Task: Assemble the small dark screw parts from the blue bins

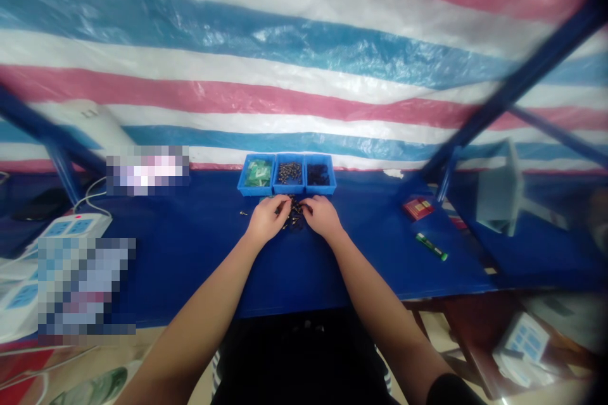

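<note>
My left hand (270,218) and my right hand (321,214) meet over a small pile of dark and brass-coloured parts (295,221) on the blue table. The fingertips of both hands are drawn together at the pile; what they pinch is too small to make out. Just behind stand three blue bins side by side. The left bin (256,190) has green and whitish pieces, the middle bin (289,188) small brass-and-dark parts, and the right bin (320,190) black pieces. A single small metal part (244,213) lies left of my left hand.
On the right of the table (380,266) lie a red box (418,207) and a green tube-like pack (431,247). A white power strip (71,228) with cables is at the left. Blue metal posts (449,174) and a striped sheet (294,69) bound the back.
</note>
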